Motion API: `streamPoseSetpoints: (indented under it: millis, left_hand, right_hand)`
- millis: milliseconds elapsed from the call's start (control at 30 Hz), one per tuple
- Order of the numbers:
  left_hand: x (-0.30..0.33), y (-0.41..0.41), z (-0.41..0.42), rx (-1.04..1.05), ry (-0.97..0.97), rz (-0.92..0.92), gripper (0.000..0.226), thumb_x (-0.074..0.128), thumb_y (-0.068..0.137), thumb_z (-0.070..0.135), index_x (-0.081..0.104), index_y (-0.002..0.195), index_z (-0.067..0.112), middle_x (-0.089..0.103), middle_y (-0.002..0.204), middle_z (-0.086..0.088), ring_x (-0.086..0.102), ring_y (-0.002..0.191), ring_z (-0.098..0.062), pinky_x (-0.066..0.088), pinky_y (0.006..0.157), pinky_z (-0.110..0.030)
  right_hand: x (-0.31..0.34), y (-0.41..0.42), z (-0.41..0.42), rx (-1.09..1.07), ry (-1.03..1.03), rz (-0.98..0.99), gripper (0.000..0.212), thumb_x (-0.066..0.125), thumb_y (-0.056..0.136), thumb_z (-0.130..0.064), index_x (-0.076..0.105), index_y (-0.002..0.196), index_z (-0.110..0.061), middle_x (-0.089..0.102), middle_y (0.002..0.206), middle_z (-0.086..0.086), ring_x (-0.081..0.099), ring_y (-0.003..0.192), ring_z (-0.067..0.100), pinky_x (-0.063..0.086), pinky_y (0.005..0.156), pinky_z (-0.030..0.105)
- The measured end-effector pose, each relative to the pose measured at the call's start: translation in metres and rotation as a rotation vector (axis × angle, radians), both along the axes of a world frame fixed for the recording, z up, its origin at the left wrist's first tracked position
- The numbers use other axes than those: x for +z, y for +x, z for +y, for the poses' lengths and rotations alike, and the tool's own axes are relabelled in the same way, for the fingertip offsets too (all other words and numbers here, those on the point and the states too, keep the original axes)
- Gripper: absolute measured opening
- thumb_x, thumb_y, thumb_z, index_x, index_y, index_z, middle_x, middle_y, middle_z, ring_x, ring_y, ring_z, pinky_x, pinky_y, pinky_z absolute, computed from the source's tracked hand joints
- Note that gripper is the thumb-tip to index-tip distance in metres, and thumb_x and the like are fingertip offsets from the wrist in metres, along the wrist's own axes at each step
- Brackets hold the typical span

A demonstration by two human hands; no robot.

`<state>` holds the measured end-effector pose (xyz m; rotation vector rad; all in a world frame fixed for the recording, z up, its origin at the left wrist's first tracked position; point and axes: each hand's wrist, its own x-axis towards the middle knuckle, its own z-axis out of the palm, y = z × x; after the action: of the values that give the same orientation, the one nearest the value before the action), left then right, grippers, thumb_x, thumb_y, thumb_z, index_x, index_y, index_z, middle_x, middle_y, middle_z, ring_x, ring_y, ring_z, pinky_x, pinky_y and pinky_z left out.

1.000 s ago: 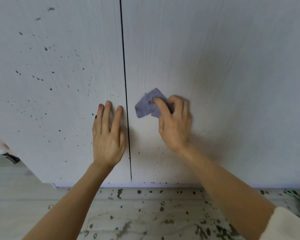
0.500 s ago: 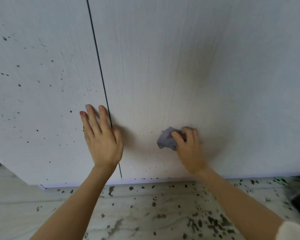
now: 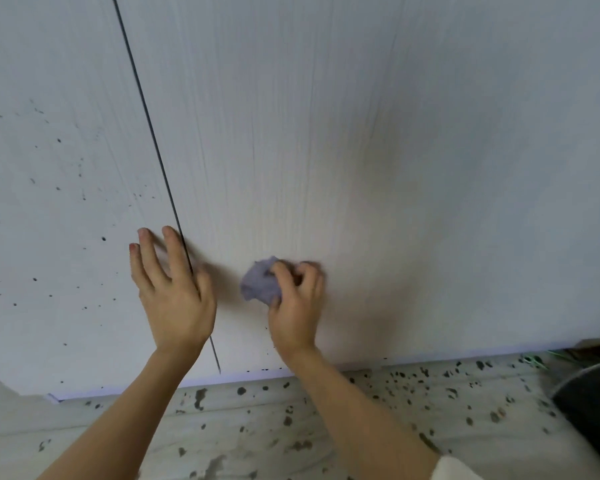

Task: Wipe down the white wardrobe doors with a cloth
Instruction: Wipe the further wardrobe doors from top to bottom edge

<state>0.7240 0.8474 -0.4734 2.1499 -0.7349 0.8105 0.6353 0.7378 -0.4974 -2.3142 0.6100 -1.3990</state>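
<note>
Fingers of the left hand (image 3: 174, 299) lie spread flat over the door seam (image 3: 153, 143); the right hand (image 3: 297, 306), back leftward since half a second ago, bunches the cloth (image 3: 258, 284) low on the right door (image 3: 395, 168), finishing that spotted strip.

— Where are the hands?
— Left hand (image 3: 175, 296) lies flat over the seam (image 3: 155, 147) between the left door (image 3: 59, 202) and right door (image 3: 378, 150). Right hand (image 3: 297, 303) is to its right, low on the right door.
— And the cloth (image 3: 261, 284)?
— Bunched under the right hand's fingers, against that door. The floor (image 3: 291, 427) lies below both doors.
</note>
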Motion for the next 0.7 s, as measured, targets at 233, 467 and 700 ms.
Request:
streamPoseSetpoints:
  millis: [233, 467, 700]
  left_hand:
    - [0.009, 0.005, 0.025, -0.096, 0.107, 0.016, 0.055, 0.028, 0.091, 0.024, 0.035, 0.141, 0.003, 0.021, 0.146, -0.03, 0.024, 0.128, -0.052, 0.032, 0.1, -0.062]
    - [0.008, -0.007, 0.005, -0.056, 0.053, 0.083, 0.061, 0.037, 0.086, 0.01, 0.023, 0.144, 0.0, 0.013, 0.149, -0.032, 0.016, 0.134, -0.053, 0.027, 0.102, -0.061]
    - [-0.01, -0.009, 0.013, -0.059, 0.086, 0.103, 0.06, 0.036, 0.086, 0.011, 0.027, 0.144, 0.003, 0.015, 0.148, -0.033, 0.02, 0.132, -0.054, 0.031, 0.097, -0.061]
  right_hand:
    - [0.003, -0.002, -0.01, 0.176, -0.172, 0.248, 0.042, 0.075, 0.059, 0.003, 0.067, 0.097, -0.014, 0.049, 0.096, 0.007, 0.045, 0.09, 0.025, 0.046, 0.041, 0.028]
    - [0.039, -0.084, -0.102, -0.255, 0.308, 0.064, 0.037, 0.052, 0.086, -0.003, 0.053, 0.123, -0.01, 0.046, 0.124, 0.012, 0.046, 0.11, 0.027, 0.035, 0.083, 0.023]
    - [0.019, -0.073, -0.099, -0.511, 0.833, -0.189, 0.042, 0.05, 0.091, -0.004, 0.042, 0.132, -0.008, 0.043, 0.13, 0.02, 0.047, 0.115, 0.033, 0.04, 0.094, 0.029]
